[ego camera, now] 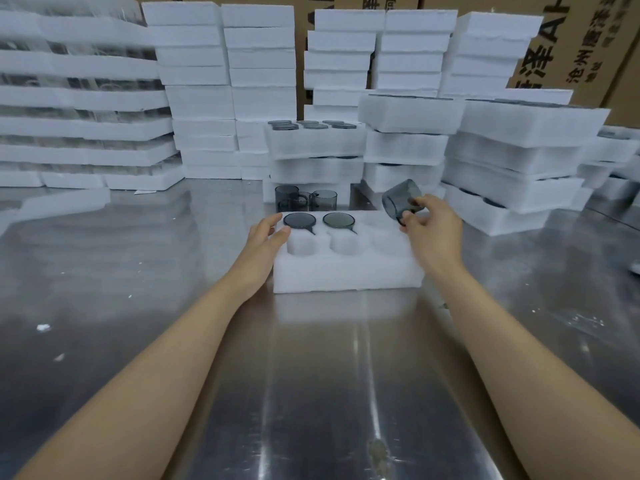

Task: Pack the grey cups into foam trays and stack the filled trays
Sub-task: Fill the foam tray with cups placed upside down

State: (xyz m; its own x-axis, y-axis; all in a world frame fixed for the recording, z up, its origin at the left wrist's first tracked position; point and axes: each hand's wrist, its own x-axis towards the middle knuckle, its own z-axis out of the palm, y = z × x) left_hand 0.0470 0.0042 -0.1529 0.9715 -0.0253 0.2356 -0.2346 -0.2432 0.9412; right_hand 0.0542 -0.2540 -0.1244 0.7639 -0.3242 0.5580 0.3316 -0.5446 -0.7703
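A broad steel table point(104, 271) fills the room in front of the person, with bits of white crumb scattered on it. Along its far side stand walls of stacked white foam point(197, 98), and behind those, brown cardboard boxes point(568, 46) with printed lettering. Nearer the middle is a shorter stack of filled trays point(315, 142), dark cup rims showing in its top layer. Just in front of it lies the foam tray point(346, 275) being packed, flat on the table, with six round pockets. The left hand point(266, 235) rests against the tray's left edge, fingers loose and straight, gripping nothing. The right hand point(433, 230) is raised over the tray's far right corner, fingers and thumb pinched on a grey cup point(400, 199) that is tilted on its side above the empty far-right pocket. The far row's left pocket point(299, 220) and middle pocket point(338, 220) each hold a cup; the near three pockets are bare. Two loose cups point(286, 197) stand upright on the table just behind the tray.
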